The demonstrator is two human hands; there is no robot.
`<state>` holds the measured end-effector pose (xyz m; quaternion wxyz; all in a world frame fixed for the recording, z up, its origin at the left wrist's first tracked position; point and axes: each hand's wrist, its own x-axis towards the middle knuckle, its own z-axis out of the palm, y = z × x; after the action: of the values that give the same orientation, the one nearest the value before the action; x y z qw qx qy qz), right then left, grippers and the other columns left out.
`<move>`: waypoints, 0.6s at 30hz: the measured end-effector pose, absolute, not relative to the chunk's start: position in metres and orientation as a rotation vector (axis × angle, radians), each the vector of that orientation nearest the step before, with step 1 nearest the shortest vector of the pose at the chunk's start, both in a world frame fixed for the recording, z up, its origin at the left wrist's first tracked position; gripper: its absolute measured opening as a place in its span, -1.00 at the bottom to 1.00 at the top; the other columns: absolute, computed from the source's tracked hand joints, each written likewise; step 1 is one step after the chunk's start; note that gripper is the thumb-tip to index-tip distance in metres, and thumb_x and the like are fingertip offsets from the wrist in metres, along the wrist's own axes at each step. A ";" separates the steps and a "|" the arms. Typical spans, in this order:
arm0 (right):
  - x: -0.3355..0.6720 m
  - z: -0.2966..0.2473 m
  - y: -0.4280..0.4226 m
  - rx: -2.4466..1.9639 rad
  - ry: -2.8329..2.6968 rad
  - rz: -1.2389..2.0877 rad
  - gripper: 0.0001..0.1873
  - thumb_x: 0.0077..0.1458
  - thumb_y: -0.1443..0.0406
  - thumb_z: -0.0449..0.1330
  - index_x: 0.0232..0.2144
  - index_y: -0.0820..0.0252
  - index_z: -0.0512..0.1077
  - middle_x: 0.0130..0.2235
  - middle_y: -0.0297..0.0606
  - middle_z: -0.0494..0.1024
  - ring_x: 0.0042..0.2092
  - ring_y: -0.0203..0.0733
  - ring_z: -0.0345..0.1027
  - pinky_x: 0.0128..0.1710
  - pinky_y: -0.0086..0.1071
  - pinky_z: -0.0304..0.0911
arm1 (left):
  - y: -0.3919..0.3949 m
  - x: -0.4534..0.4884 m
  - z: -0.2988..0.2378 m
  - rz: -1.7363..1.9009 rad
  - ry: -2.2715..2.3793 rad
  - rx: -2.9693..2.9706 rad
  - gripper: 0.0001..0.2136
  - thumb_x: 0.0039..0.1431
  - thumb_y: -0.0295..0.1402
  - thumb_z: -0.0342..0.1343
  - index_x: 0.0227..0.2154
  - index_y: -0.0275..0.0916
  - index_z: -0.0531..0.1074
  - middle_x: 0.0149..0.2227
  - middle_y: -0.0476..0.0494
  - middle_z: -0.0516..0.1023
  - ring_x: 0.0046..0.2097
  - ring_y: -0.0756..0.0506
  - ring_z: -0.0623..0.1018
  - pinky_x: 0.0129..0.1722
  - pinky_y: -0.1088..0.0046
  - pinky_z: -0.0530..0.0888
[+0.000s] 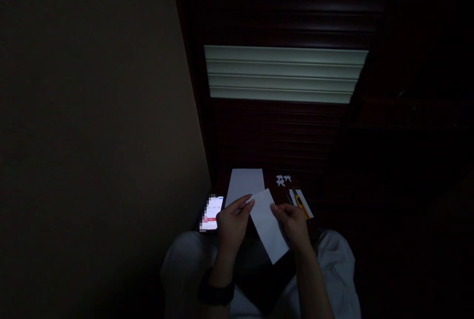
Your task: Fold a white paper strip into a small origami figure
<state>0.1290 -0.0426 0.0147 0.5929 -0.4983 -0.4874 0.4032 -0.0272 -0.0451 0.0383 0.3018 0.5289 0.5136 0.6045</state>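
Note:
Between my hands, raised above my lap, is a narrow rectangular strip of white paper (269, 232), tilted with its lower end toward me. My left hand (234, 220) pinches its upper left corner between thumb and fingers. On the right edge, my right hand (294, 222) grips the strip with the thumb on top. Beyond the hands lies a larger white sheet (246, 180), partly covered by my left hand and the strip. A yellow utility knife (301, 205) rests on a small white paper (306, 202) beside my right hand.
A lit phone (213, 213) lies left of my left hand. Several small white folded or cut paper pieces (283, 179) sit at the back right of the dark surface. A wall (111, 111) rises on the left, and a slatted dark panel (274, 131) stands ahead.

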 end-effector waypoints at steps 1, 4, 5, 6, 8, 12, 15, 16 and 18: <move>0.129 0.015 -0.043 -1.157 -1.129 0.934 -0.64 -0.15 0.09 0.23 -0.62 0.34 0.48 -0.64 -0.32 0.40 -0.58 -0.32 0.19 -0.59 -0.48 0.07 | -0.045 -0.027 0.039 1.605 1.355 1.400 -0.75 -0.05 -0.27 0.16 -0.28 -0.24 0.52 -0.35 -0.13 0.59 -0.32 -0.08 0.56 -0.36 0.52 0.48; 0.129 0.016 -0.043 -1.150 -1.120 0.945 -0.65 -0.16 0.09 0.23 -0.59 0.33 0.49 -0.63 -0.32 0.42 -0.57 -0.32 0.20 -0.58 -0.48 0.07 | -0.045 -0.027 0.040 1.623 1.360 1.380 -0.74 -0.06 -0.27 0.17 -0.28 -0.24 0.52 -0.35 -0.13 0.59 -0.32 -0.08 0.56 -0.36 0.52 0.48; 0.129 0.016 -0.043 -1.153 -1.124 0.942 -0.65 -0.16 0.09 0.24 -0.59 0.33 0.49 -0.62 -0.31 0.42 -0.57 -0.32 0.20 -0.57 -0.48 0.08 | -0.045 -0.027 0.040 1.632 1.367 1.369 -0.74 -0.06 -0.26 0.17 -0.28 -0.25 0.52 -0.35 -0.13 0.59 -0.33 -0.08 0.56 -0.36 0.52 0.48; 0.129 0.016 -0.042 -1.159 -1.131 0.935 -0.66 -0.16 0.10 0.24 -0.59 0.33 0.49 -0.62 -0.31 0.42 -0.57 -0.32 0.20 -0.57 -0.48 0.08 | -0.044 -0.027 0.041 1.642 1.374 1.356 -0.74 -0.07 -0.26 0.18 -0.29 -0.26 0.52 -0.36 -0.14 0.59 -0.33 -0.08 0.56 -0.36 0.52 0.48; 0.130 0.016 -0.042 -1.176 -1.139 0.922 -0.67 -0.17 0.12 0.25 -0.61 0.33 0.48 -0.63 -0.33 0.40 -0.58 -0.34 0.18 -0.58 -0.48 0.06 | -0.044 -0.028 0.042 1.654 1.370 1.334 -0.72 -0.09 -0.25 0.19 -0.29 -0.27 0.52 -0.37 -0.14 0.59 -0.34 -0.08 0.56 -0.37 0.52 0.48; 0.132 0.012 -0.041 -1.153 -1.081 0.945 -0.69 -0.16 0.13 0.25 -0.64 0.32 0.46 -0.66 -0.35 0.36 -0.59 -0.35 0.16 -0.59 -0.49 0.04 | -0.044 -0.029 0.043 1.627 1.251 1.218 -0.54 -0.11 -0.22 0.20 -0.09 -0.26 0.40 -0.40 -0.13 0.59 -0.36 -0.10 0.57 -0.37 0.46 0.49; 0.134 0.007 -0.039 -1.111 -1.012 0.942 -0.70 -0.15 0.14 0.25 -0.62 0.31 0.46 -0.64 -0.35 0.39 -0.57 -0.33 0.19 -0.56 -0.48 0.08 | -0.044 -0.029 0.041 1.532 1.069 1.091 -0.56 -0.07 -0.19 0.17 -0.13 -0.34 0.41 -0.31 -0.23 0.58 -0.34 -0.13 0.57 -0.36 0.37 0.52; 0.134 0.005 -0.038 -1.102 -0.995 0.936 -0.70 -0.14 0.14 0.25 -0.60 0.31 0.46 -0.63 -0.34 0.40 -0.56 -0.32 0.20 -0.55 -0.47 0.09 | -0.044 -0.030 0.039 1.489 1.025 1.074 -0.60 -0.07 -0.20 0.17 -0.18 -0.37 0.44 -0.29 -0.27 0.57 -0.33 -0.15 0.57 -0.35 0.35 0.52; 0.134 0.004 -0.037 -1.092 -0.975 0.929 -0.70 -0.14 0.13 0.25 -0.58 0.31 0.47 -0.61 -0.33 0.42 -0.55 -0.30 0.23 -0.54 -0.46 0.11 | -0.045 -0.030 0.036 1.408 0.976 1.075 -0.65 -0.08 -0.21 0.18 -0.29 -0.40 0.48 -0.31 -0.30 0.57 -0.32 -0.16 0.56 -0.35 0.33 0.52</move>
<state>0.1343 -0.0374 0.0037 0.6472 -0.4801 -0.4287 0.4085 -0.0296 -0.0448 0.0360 0.5307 0.4506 0.4088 0.5901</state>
